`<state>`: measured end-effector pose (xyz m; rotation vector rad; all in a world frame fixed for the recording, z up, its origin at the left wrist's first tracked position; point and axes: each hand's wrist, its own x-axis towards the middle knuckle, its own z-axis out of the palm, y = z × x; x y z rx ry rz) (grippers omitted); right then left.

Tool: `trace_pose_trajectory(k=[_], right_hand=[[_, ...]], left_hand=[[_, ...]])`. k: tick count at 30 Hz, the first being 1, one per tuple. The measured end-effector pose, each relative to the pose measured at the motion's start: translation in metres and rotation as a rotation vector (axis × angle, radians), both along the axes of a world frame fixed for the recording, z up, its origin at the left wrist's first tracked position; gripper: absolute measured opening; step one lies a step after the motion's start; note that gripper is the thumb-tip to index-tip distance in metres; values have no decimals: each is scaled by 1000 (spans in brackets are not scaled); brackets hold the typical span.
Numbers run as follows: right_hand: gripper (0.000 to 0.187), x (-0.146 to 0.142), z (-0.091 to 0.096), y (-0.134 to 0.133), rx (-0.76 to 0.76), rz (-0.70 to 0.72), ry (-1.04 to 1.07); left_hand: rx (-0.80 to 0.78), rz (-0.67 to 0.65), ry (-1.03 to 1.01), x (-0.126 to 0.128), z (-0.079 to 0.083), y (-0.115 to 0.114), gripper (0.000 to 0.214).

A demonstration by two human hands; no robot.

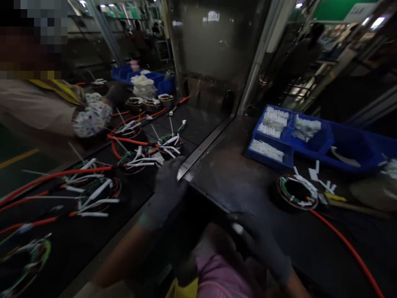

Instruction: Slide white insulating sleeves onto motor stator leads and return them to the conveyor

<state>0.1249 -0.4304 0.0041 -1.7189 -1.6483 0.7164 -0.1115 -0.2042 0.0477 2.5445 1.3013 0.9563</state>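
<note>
At the dark workbench (229,182), coiled orange-sheathed wire harnesses (139,161) lie beside a steel edge strip (201,151). Your gloved left hand (166,192) curls narrow at that strip; your gloved right hand (260,248) curls narrow by a small white piece (237,228). Any grip is too dark to tell.

Left hand (166,194): grey glove, just beside steel bench edge (198,153) | right hand (260,248): dark glove, small white piece (237,228) at its fingers | 9 o'clock: wire coils (99,194) with orange cable (56,176), white connectors (97,201) | 2 o'clock: blue tray (350,145) holding white parts (274,122) | 10 o'clock: co-worker's patterned sleeve (91,118)
</note>
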Motion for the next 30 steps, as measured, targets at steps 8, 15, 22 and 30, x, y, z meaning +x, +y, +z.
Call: trace_pose_trajectory(k=[8,15,22,30], right_hand=[[39,117,19,-95,326,-1008,-402],[49,156,-7,-88,37,-951,-221],[44,140,-19,-79,105,-903,-203],[45,160,-16,-140,-266,-947,-552]], left_hand=[[-325,-600,56,157,-53,-67,46],[-239,-1011,-92,255,-34,-114,36],[-71,-840,226,306,-30,-120,60],[-73,-837,262,280,-19,-104,45]])
